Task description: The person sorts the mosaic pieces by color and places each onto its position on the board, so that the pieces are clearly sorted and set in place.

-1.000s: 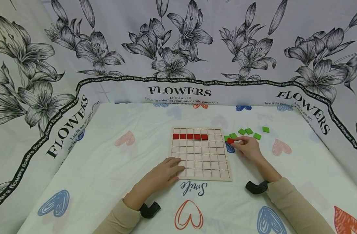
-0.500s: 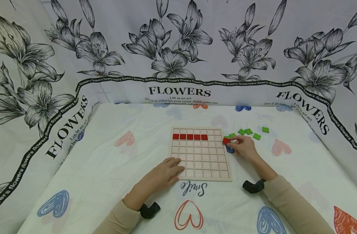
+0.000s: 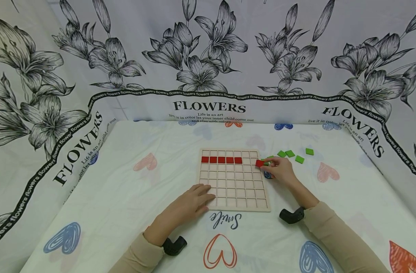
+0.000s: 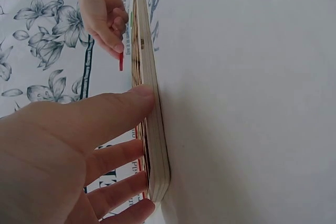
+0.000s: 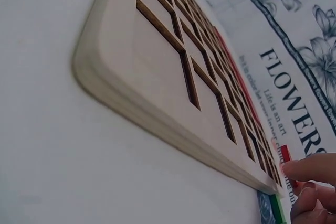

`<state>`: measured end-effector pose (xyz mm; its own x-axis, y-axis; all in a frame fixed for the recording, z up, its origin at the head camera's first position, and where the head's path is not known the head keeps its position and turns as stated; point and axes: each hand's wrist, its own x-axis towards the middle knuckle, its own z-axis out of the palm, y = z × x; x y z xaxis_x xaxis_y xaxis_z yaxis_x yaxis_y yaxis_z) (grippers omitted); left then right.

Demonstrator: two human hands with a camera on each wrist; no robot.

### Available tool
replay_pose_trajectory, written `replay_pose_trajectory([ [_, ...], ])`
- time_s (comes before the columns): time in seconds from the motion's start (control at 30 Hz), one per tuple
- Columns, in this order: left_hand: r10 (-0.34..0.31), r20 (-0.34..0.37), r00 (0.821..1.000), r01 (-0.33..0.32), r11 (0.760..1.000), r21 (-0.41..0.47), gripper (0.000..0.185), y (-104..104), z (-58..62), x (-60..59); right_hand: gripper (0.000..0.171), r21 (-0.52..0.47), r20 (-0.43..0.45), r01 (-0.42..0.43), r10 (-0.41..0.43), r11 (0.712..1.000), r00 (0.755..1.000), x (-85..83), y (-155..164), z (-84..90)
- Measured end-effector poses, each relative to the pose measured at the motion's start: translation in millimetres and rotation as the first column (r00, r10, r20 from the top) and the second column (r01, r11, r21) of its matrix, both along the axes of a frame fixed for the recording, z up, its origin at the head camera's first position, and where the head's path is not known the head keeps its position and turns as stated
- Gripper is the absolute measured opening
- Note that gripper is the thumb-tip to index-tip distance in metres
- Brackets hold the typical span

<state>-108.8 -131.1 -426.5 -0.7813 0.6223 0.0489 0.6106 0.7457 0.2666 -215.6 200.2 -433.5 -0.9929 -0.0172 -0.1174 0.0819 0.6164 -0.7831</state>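
Observation:
A wooden grid board (image 3: 232, 185) lies on the table, with a row of red square tiles (image 3: 221, 160) in its second row from the back. My right hand (image 3: 282, 170) pinches another red tile (image 3: 259, 163) between thumb and fingertips, just over the board's right edge. That tile (image 4: 121, 61) hangs edge-on below the fingers in the left wrist view. At the board's near left corner my left hand (image 3: 191, 200) rests with its fingers on the top. Its thumb (image 4: 140, 98) touches the board's side in the left wrist view.
Several green tiles (image 3: 290, 153) lie scattered right of the board. One green tile (image 5: 276, 208) sits close to the board's edge, partly hidden by the right hand in the head view. A white cloth (image 3: 143, 197) with heart prints covers the table; flower-printed fabric (image 3: 208, 49) stands behind.
My right hand has moved left with the pinched red tile, from beside the green tiles to over the board's right edge. The left hand has stayed put.

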Motion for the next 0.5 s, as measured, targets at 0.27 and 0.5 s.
replay_pose_trajectory([
  [0.27,0.003,0.007,1.0,-0.003,1.0,-0.001,0.036,-0.3,0.1,0.1,0.04,0.011,-0.01,-0.024,0.024,1.0,1.0,-2.9,-6.4,0.0],
  [0.5,0.003,0.005,1.0,-0.003,1.0,-0.003,0.036,-0.2,-0.1,0.1,0.04,-0.021,0.015,-0.028,0.028,0.999,0.999,-5.3,-9.2,0.7],
])
